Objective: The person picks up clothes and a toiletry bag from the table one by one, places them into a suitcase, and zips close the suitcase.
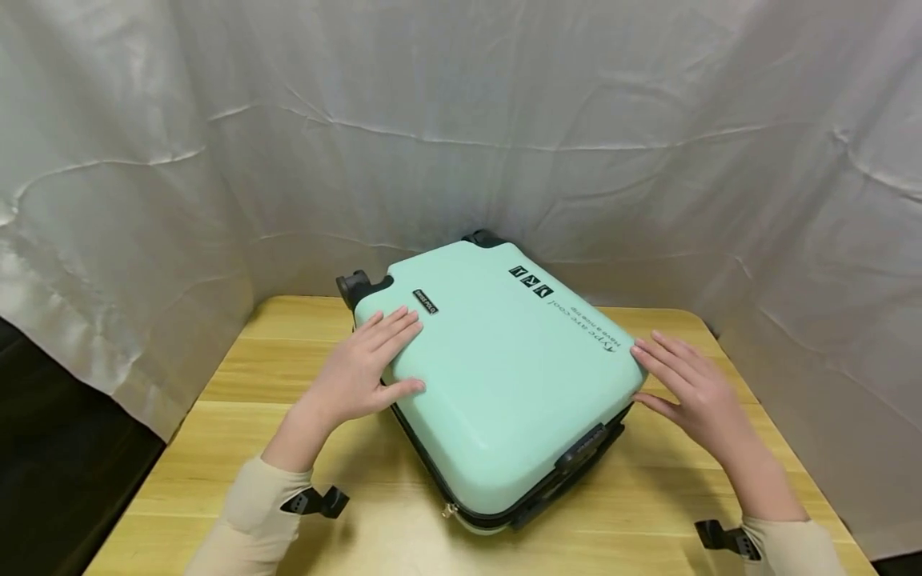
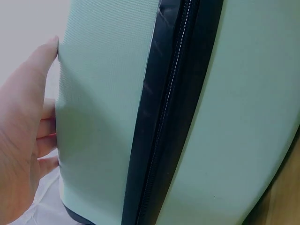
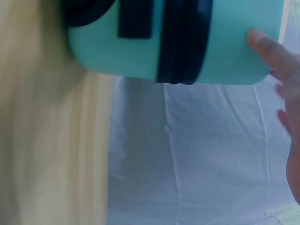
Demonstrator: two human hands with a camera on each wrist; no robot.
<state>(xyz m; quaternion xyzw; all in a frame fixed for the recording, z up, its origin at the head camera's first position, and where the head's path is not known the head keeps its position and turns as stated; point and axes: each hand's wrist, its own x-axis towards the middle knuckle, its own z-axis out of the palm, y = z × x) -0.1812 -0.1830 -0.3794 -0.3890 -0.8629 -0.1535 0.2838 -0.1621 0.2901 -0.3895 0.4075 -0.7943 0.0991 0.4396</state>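
A mint-green hard-shell suitcase (image 1: 504, 376) lies flat on the wooden table, turned at an angle, its black wheels (image 1: 356, 286) toward the back. My left hand (image 1: 367, 364) rests on the left edge of its top shell, fingers straight. At the right corner, my right hand (image 1: 695, 392) touches the shell with extended fingers, the thumb lower on the side. A black handle (image 1: 582, 450) sits on the near right side. The left wrist view shows the black zipper band (image 2: 168, 103) around the side; in the right wrist view the thumb (image 3: 267, 47) presses the shell.
The light wooden table (image 1: 274, 400) stretches under the suitcase and both arms. Grey-white curtain cloth (image 1: 461, 144) hangs behind and at the sides. A zipper pull (image 1: 449, 510) hangs at the suitcase's near corner. Dark material (image 1: 65, 448) shows at the lower left.
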